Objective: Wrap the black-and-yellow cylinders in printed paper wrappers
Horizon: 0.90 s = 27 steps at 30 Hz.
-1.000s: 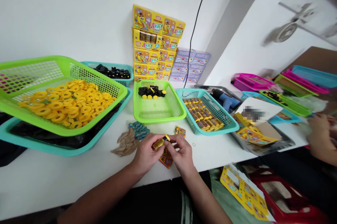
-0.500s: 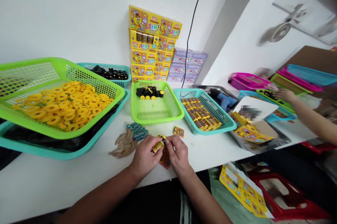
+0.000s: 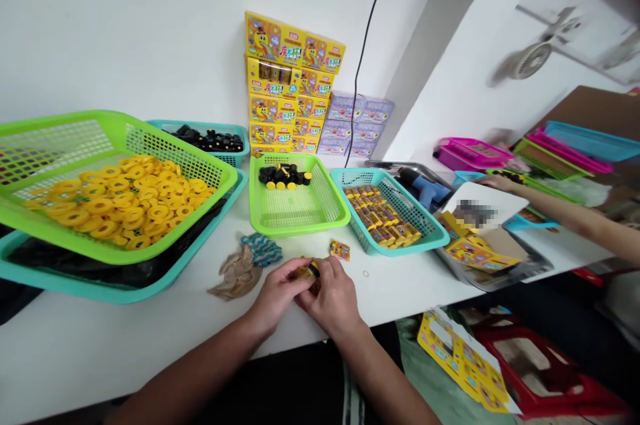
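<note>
Yellow packet (image 3: 306, 271) | left hand (image 3: 278, 293), right hand (image 3: 333, 300) pinching it | white table (image 3: 390, 298) edge just below

On the bench (image 3: 125, 352), a basket (image 3: 60, 145) of rings (image 3: 125, 205) sits at the left, resting on a wider tray (image 3: 125, 285). Behind it stands a second basket (image 3: 239, 153) of black pieces (image 3: 210, 140). A middle basket (image 3: 295, 218) holds a small heap of black pieces, and a stack of boxes (image 3: 287, 85) rises behind it, with a lower stack (image 3: 355, 125) just to the right. Right of the middle basket lies a basket (image 3: 390, 208) of rolls (image 3: 380, 215), with a glue gun (image 3: 423, 188) behind it. Farther right sits a metal tray (image 3: 500, 275) of cards (image 3: 480, 255). In front, the left hand (image 3: 280, 295) and right hand (image 3: 333, 298) meet around a small packet (image 3: 310, 270), with crumpled paper (image 3: 237, 275) to their left and a card (image 3: 340, 250) just behind them.
</note>
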Available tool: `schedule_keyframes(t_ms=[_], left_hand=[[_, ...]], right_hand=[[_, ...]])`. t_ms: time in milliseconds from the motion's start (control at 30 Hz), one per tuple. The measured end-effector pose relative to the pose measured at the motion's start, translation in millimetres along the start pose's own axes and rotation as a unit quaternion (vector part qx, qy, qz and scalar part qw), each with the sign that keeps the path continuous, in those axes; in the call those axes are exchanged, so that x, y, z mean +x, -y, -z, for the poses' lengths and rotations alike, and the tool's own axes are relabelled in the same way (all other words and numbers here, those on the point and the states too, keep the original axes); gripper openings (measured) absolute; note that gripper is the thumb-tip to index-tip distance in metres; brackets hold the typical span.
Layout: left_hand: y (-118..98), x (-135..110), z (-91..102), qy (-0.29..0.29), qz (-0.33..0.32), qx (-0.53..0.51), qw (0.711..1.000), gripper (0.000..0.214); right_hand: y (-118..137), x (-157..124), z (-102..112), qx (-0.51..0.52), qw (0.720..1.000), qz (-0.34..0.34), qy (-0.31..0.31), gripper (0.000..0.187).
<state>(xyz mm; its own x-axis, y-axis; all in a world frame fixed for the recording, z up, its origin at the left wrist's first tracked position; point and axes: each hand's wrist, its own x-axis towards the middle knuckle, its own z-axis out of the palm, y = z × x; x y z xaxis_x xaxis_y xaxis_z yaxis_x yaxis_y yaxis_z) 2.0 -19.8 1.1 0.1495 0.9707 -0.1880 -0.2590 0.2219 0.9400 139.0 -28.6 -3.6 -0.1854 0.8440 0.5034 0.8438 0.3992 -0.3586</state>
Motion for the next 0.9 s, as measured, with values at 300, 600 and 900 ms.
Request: schedule_keyframes(t_ms=[300,600,900], left_hand=[[-4.4,-5.1,-1.5,0.000,-0.021,0.003,1.000,0.027],[-11.9,-1.1,2.2,0.035,0.038,-0.132,0.990,0.037],[-10.9,0.0,5.7,0.031,-0.011,-0.068,0.997,0.029]], right_hand=[[-3.3,-1.5,-5.6,0.037,0.994,0.078,-0.063,0.022],[-2.0,2.1,0.8,0.212,0.976,-0.003,-0.049,0.045],[-8.7,7.6,16.9,0.444,0.882,-0.157,0.008,0.023]])
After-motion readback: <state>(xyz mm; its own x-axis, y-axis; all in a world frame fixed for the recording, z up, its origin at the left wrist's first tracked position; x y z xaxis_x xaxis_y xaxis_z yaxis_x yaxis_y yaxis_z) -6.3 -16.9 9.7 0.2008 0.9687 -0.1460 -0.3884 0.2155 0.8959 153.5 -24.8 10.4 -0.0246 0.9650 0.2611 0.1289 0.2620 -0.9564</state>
